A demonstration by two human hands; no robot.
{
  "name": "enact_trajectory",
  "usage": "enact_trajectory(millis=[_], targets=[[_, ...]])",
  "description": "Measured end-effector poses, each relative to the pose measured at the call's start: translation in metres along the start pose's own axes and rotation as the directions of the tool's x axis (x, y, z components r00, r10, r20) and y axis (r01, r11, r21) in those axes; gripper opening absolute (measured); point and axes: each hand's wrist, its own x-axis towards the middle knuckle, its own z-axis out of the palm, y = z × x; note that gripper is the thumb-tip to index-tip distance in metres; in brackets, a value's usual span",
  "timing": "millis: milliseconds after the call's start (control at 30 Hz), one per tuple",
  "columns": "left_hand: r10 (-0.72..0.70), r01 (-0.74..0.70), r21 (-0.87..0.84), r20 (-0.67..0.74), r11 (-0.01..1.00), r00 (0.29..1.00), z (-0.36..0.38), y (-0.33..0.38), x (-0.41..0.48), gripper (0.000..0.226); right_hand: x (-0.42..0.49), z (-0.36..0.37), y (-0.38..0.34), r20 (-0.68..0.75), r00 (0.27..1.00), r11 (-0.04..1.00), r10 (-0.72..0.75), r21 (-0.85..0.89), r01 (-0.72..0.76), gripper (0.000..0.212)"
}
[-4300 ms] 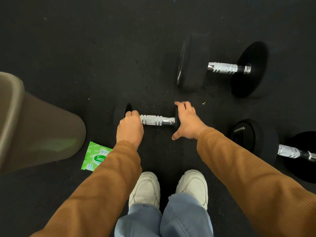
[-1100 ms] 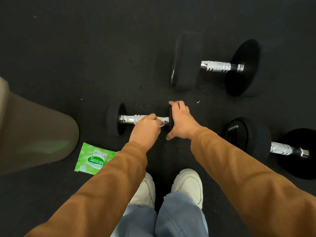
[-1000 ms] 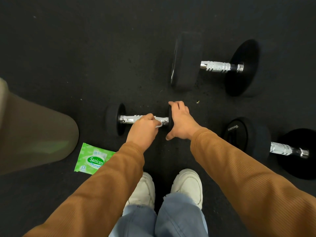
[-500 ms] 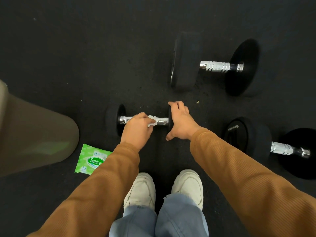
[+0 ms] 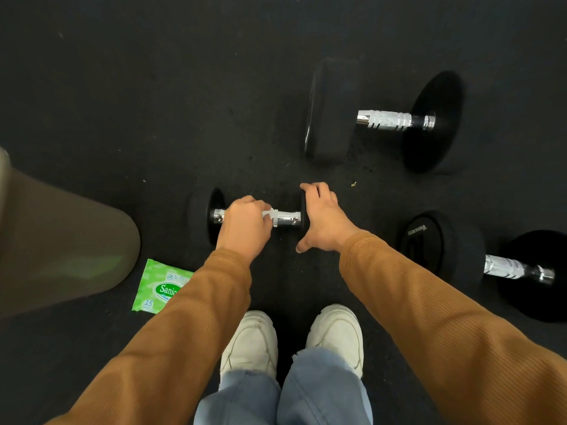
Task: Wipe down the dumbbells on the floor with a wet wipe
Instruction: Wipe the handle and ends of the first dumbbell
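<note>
Green "Sanic… 15" pack (image 5: 156, 286) near-left; left hand (image 5: 244, 230) fingers pinch wipe (image 5: 267, 213) on small dumbbell (image 5: 287, 218), right hand (image 5: 323, 223) fingers cup its end.

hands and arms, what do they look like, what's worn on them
Both arms are covered by long sleeves of rust-brown, finely ribbed knit: the left sleeve and right sleeve each end in a plain cuff at the wrist. The left hand and right hand are bare, no gloves or rings visible. No markings show on the fabric.
</note>
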Motion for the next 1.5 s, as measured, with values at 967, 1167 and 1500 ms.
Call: enact_trajectory(millis=[967, 1167, 1500], targets=[[0.078, -0.135, 0.214, 0.255, 0.968, 0.964, 0.004, 0.028, 0.024, 0.033, -0.001, 0.0, 0.001, -0.004, 1.0, 1.0, -0.018, -0.005, 0.018, 0.118], [0.06, -0.12, 0.262, 0.226, 0.957, 0.972, 0.001, 0.025, 0.027, 0.031, -0.002, -0.002, 0.003, -0.003, 1.0, 1.0, -0.028, -0.007, 0.028, 0.118], [0.117, -0.152, 0.161, 0.211, 0.975, 0.971, 0.005, 0.018, 0.022, 0.031, -0.002, -0.001, 0.018, -0.076, 0.996, 0.936, -0.045, 0.344, 0.069, 0.064]])
